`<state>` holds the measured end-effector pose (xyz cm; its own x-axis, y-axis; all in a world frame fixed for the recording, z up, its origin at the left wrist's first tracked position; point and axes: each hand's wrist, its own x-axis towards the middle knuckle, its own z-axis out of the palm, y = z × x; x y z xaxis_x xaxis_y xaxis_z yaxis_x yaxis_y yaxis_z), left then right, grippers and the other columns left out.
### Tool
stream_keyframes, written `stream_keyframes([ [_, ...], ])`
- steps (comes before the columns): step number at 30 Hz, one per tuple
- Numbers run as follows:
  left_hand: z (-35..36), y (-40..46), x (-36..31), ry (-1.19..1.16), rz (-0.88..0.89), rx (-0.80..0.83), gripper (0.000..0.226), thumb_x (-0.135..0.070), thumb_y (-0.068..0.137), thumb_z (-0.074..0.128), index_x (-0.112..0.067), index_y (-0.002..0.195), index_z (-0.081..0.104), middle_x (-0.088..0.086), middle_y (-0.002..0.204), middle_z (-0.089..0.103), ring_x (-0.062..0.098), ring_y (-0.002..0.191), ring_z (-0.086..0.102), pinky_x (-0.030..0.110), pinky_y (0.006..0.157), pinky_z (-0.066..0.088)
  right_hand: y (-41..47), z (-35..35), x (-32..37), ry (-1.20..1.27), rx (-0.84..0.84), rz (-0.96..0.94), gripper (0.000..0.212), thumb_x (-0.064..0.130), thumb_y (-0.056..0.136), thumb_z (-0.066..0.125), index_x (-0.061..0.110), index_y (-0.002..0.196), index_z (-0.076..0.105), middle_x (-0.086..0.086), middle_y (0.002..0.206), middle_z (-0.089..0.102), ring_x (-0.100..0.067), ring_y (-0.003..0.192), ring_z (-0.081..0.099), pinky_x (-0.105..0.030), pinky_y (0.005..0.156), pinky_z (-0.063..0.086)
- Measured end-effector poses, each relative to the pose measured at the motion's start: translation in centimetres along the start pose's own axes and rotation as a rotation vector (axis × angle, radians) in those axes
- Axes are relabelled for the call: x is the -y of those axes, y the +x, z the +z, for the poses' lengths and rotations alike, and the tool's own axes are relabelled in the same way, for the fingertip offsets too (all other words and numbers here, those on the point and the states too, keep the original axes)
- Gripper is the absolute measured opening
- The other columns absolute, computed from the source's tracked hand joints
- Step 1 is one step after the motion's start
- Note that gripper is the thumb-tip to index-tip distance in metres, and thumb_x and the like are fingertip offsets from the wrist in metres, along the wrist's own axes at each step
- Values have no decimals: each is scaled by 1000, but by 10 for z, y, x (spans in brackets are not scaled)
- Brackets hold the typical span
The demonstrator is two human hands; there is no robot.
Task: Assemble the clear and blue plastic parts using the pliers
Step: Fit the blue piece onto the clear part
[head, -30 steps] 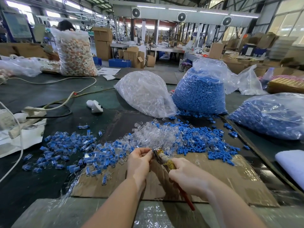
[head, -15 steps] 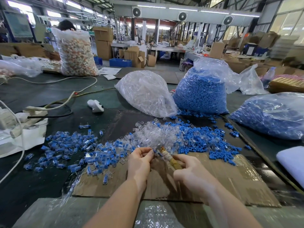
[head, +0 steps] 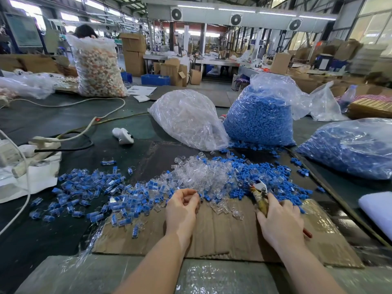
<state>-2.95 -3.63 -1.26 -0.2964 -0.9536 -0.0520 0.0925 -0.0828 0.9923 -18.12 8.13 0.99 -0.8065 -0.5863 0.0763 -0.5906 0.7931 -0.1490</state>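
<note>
Factory bench, cardboard mat (head: 222, 234) | your left hand (head: 182, 206) curls at the clear pile (head: 203, 177), hold unclear | right hand (head: 280, 219) grips pliers (head: 259, 194) | seat parts squarely before squeezing

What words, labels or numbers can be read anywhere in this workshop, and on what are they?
None can be read.
Board on the left wall: print too blurred.
Paper sheets on the table: print too small.
Cardboard boxes: no legible marking.
Pliers in the right hand: no brand visible.
</note>
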Motion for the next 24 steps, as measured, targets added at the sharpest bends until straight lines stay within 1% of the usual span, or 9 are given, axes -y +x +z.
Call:
stream_keyframes([
  [3,-3,2,-1,-130,-40,-53,5,-9,90,57,-11,93,59,4,73,62,12,61,54,22,53,43,-5,2,4,-132,-21,-19,59,46,95,37,25,147,16,-9,142,33,-26,133,28,-49,111,21],
  [5,-4,3,-1,-220,-51,-97,4,-9,91,55,-13,91,57,3,68,63,9,54,54,21,48,40,-10,3,13,-152,-101,-69,56,40,96,38,26,146,18,-7,145,29,-26,136,24,-51,112,15],
  [7,-4,4,-1,-291,-46,-158,6,-9,93,53,-14,91,55,2,65,63,6,49,54,19,45,40,-16,5,22,-97,-183,-161,51,34,96,39,25,144,25,-5,144,32,-23,134,27,-46,113,19],
  [9,-5,5,-1,-395,-43,-248,8,-8,94,49,-15,91,52,2,62,62,5,46,55,17,44,43,-20,9,31,-12,-196,-259,47,31,96,41,24,141,34,-2,143,36,-20,132,32,-39,112,26],
  [12,-7,7,-4,-552,-72,-356,13,-8,97,45,-19,92,50,4,64,62,4,45,57,15,46,46,-26,14,42,84,-206,-326,41,25,92,49,20,133,48,-3,134,46,-22,125,40,-37,103,35],
  [14,-7,7,-5,-631,-73,-395,14,-7,98,41,-20,96,48,8,71,61,5,46,58,14,46,47,-28,15,46,107,-207,-338,40,23,91,49,20,131,50,-3,133,47,-23,124,40,-37,101,36],
  [16,-6,6,-7,-692,-73,-411,15,-7,99,39,-20,104,44,11,77,61,5,47,59,15,46,48,-28,16,47,108,-194,-349,41,26,93,46,23,134,45,0,135,43,-20,126,36,-34,103,34],
  [20,-8,2,-7,-643,-59,-369,24,-10,98,40,-27,115,41,9,83,64,4,55,63,20,59,50,-27,16,47,115,-211,-361,38,26,94,43,25,132,45,3,133,44,-17,124,37,-32,102,34],
  [24,-6,-3,-3,-409,15,-324,24,-12,97,44,-29,115,43,3,80,65,6,62,60,22,63,45,-28,17,42,156,-250,-327,32,31,91,49,23,121,55,2,121,53,-18,116,45,-32,95,40],
])
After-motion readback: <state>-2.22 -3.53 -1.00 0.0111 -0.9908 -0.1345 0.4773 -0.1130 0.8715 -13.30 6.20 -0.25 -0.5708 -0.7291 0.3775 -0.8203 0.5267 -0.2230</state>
